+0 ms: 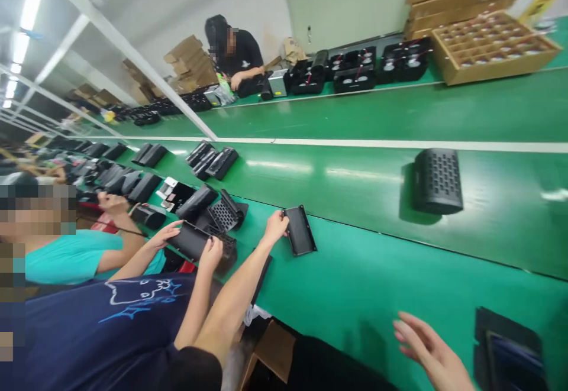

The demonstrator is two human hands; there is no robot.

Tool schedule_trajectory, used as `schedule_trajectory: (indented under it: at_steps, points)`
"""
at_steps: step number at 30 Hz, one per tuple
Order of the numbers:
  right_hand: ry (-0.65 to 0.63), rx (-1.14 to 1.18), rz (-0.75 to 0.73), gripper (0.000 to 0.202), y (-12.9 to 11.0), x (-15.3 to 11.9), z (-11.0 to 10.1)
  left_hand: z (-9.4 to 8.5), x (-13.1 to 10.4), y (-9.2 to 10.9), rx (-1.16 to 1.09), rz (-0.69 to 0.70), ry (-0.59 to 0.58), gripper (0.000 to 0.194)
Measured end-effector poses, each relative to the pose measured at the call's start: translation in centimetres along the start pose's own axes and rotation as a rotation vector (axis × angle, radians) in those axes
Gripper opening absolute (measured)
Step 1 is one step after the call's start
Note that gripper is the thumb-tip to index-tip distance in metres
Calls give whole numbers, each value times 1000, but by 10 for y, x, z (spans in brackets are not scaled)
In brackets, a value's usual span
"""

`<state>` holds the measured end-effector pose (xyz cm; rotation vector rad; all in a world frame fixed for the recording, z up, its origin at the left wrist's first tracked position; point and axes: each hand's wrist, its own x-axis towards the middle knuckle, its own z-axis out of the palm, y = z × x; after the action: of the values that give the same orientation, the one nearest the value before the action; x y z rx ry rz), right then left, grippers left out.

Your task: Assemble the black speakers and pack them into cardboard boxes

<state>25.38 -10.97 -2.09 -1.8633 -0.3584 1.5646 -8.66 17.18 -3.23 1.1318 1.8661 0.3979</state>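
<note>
My left hand (276,229), its arm stretched out from a black sleeve, pinches the left edge of a black rectangular plastic panel (300,231) over the green bench. The panel has small tabs at its corners. Low on the right, my right hand (432,352) hovers with fingers extended and nothing in it. Right of that hand lies a dark flat piece with a glossy rectangular part (510,352), blurred. A black box-shaped housing with a perforated face (439,181) stands upright farther back on the green line.
On my left a co-worker in a navy shirt (110,332) holds a black cover (190,242). Perforated black parts (226,210) lie close by. Several black housings line the conveyor (319,166). Across it are a partitioned cardboard tray (492,48) and another person (235,48). An opened carton (273,349) sits below the bench.
</note>
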Motion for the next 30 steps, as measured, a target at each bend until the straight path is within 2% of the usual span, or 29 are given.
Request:
schedule_trajectory:
  at_steps: [3, 5, 7, 9, 11, 13, 17, 20, 23, 30]
  points:
    - [24, 122, -108, 99, -20, 2, 34, 55, -54, 6, -224, -11, -135, 23]
    - [43, 197, -115, 104, -27, 3, 42, 87, -96, 9, -361, -41, -238, 28]
    - [68, 273, -99, 94, -28, -1, 37, 110, -139, 10, -462, -77, -322, 32]
    - [66, 332, -94, 73, -26, -10, 23, 120, -177, 11, -592, -114, -378, 40]
    - [37, 366, -95, 59, -25, -22, 5, 120, -206, 12, -727, -140, -444, 51]
    - [6, 385, -76, 53, -26, -37, -13, 112, -224, 12, -798, -147, -541, 56]
    - [-90, 399, -12, 50, -39, -61, -40, 92, -229, 13, -659, -143, -701, 67]
    - [-152, 381, 26, 52, -45, -70, -52, 86, -223, 13, -512, -82, -726, 61]
    - [-147, 374, 42, 55, -43, -73, -58, 85, -224, 10, -439, -5, -727, 52]
    - [-135, 253, -9, 46, -32, -73, -62, 87, -238, -1, -382, 3, -730, 51]
